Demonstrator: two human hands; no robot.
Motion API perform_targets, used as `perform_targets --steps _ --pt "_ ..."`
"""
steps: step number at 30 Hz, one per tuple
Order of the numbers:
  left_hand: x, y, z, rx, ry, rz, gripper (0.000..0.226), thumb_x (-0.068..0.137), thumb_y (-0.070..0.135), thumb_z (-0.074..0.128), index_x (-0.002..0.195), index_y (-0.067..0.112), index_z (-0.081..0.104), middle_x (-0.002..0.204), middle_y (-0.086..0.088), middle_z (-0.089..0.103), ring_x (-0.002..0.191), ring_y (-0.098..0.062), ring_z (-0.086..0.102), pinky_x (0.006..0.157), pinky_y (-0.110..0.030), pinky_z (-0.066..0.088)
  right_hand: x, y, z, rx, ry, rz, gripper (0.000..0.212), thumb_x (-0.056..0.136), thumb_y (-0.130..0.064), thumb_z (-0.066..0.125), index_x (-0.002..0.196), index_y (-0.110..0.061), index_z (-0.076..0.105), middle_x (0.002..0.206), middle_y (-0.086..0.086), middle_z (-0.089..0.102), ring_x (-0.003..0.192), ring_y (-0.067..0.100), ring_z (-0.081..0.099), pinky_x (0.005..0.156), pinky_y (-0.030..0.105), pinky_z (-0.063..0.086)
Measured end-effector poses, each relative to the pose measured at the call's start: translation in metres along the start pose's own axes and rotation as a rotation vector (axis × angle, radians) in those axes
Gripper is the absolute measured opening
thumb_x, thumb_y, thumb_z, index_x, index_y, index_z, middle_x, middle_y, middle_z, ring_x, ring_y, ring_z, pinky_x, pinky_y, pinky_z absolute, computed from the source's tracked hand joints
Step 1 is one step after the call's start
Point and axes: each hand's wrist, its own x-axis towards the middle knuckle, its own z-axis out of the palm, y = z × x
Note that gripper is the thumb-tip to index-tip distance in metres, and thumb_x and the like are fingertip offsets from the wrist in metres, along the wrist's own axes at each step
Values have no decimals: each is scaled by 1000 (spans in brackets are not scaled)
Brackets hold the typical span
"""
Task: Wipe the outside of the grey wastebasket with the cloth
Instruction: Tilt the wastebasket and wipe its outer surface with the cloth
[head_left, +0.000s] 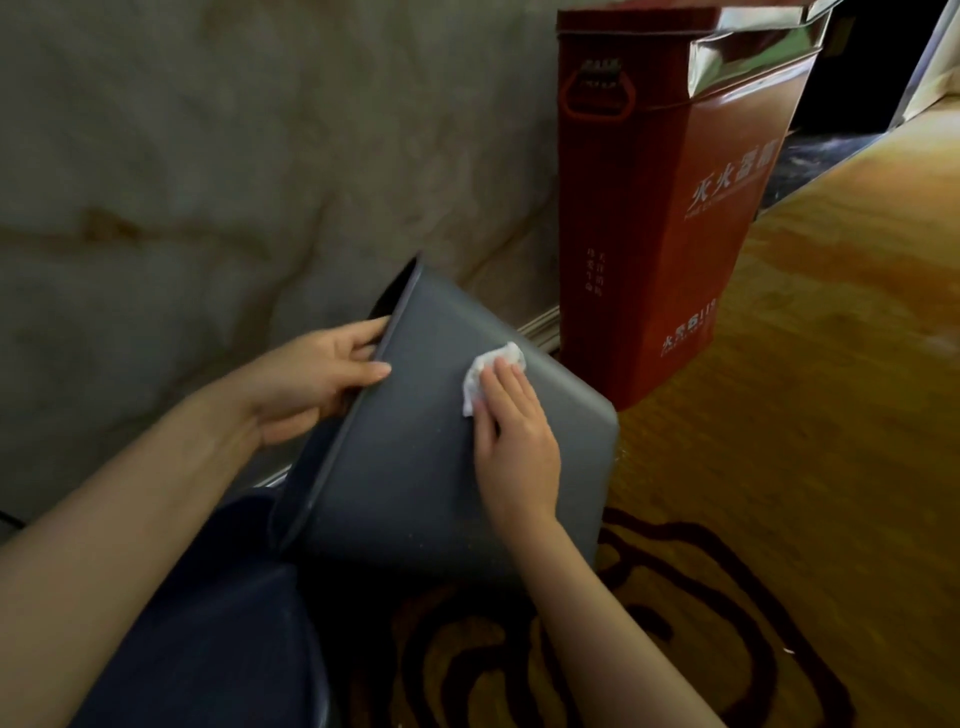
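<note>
The grey wastebasket (415, 457) lies tilted on its side in the middle of the view, its dark opening turned to the upper left and its base to the right. My left hand (306, 379) grips its rim, thumb on the outer wall and fingers hooked inside. My right hand (511, 441) lies flat on the upper side wall and presses a small crumpled white cloth (491, 371) against it; the fingers cover part of the cloth.
A tall red fire-extinguisher box (670, 208) stands just behind and right of the wastebasket. A marble wall (208, 156) runs along the left. Patterned orange-and-brown carpet (779, 415) covers the floor on the right. My dark blue trouser leg (208, 623) is at lower left.
</note>
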Motion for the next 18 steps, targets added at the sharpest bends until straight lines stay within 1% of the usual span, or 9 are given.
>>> perform_targets --steps 2,4,5,8,11,13,16,17,18 --pt "-2 -9 -5 -75 43 3 52 89 -4 43 132 25 46 92 12 75 76 -2 71 60 -19 58 -7 21 -5 4 -19 83 39 94 -15 51 133 -16 49 142 1 47 134 9 33 112 27 28" --pt "-1 -12 -4 -96 56 -1 53 89 -4 43 136 21 45 95 9 73 73 -1 71 62 -20 58 -11 41 -13 18 -30 195 42 94 -15 50 135 -18 44 142 1 46 132 13 40 106 23 30" --pt "-1 -12 -3 -102 56 -1 53 89 -3 43 137 20 44 96 8 72 71 -1 71 62 -20 58 -11 49 -17 23 -47 229 44 95 -14 48 138 -19 40 144 1 44 133 13 39 105 22 30" --pt "2 -10 1 -116 79 -4 52 89 -3 43 136 20 45 89 8 72 66 -1 70 61 -20 57 -7 65 -25 -2 -146 211 47 97 -11 43 142 -14 30 152 5 30 140 14 25 112 24 20" --pt "6 -8 7 -88 85 1 51 91 -1 42 137 20 44 95 4 68 65 0 69 59 -17 57 0 64 -25 9 -213 219 45 101 -14 34 144 -15 24 155 4 20 142 14 15 114 25 12" --pt "9 -6 10 -65 116 -1 49 92 0 40 137 20 44 95 3 65 70 -4 66 57 -16 56 1 53 -21 20 -261 188 45 100 -11 33 145 -15 24 156 4 16 143 13 10 113 21 6" --pt "14 -3 12 -61 162 -5 47 92 1 40 136 20 45 90 4 65 74 -7 60 55 -16 55 -4 16 -9 67 -306 27 45 98 -4 36 143 -12 28 155 5 17 142 11 9 110 8 -2" --pt "16 -3 13 -69 167 -4 46 93 2 40 134 20 47 89 3 65 73 -7 60 56 -16 55 -6 0 -4 96 -307 -31 45 98 -2 37 142 -10 30 154 6 18 142 11 9 110 7 -2" --pt "18 -2 14 -81 166 0 44 93 2 40 133 20 48 86 4 67 72 -7 61 57 -16 54 -8 -17 0 125 -303 -85 46 97 -1 39 141 -10 32 154 6 20 141 11 10 111 10 0"
